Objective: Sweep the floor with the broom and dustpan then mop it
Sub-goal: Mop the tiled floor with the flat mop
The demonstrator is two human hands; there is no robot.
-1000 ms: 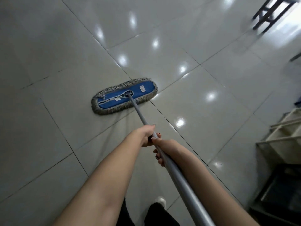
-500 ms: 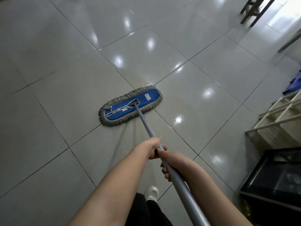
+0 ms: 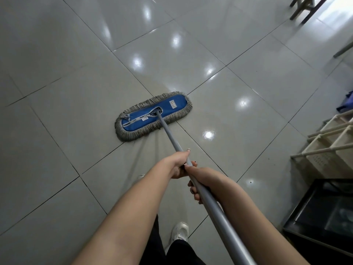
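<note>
Glossy pale grey floor tiles [image 3: 57, 73] fill nearly the whole frame, with ceiling lights mirrored across the upper middle, stool legs [image 3: 303, 8] in the upper right corner, and a cream slatted rack [image 3: 328, 150] above a black cabinet [image 3: 324, 217] along the right edge. The flat mop head [image 3: 153, 115], blue on top with a grey fringe, lies flat on the tiles just left of centre, across a crossing of grout lines. Its grey handle [image 3: 172, 138] runs down and to the right into my grip. My left hand [image 3: 176, 165] is wrapped tight round the handle on the side nearer the head. My right hand [image 3: 210, 176] touches it just behind, with its fingers [image 3: 193, 190] curled under the tube, so both hands are closed on the mop. Compared with a second ago the grip is the same and the head sits on much the same grout crossing, only slightly lower in the frame. What has changed is that the rack and cabinet have come further into view on the right, and my white shoe [image 3: 180, 231] now shows at the bottom centre. I take that to mean I am stepping along with the stroke, not reaching. No broom or dustpan is in view, so I judge the sweeping is over and the mopping well under way, with much floor ahead of the head not yet covered. Faint streaks trail from the head toward me, and I cannot tell whether they are wet or shadow.
</note>
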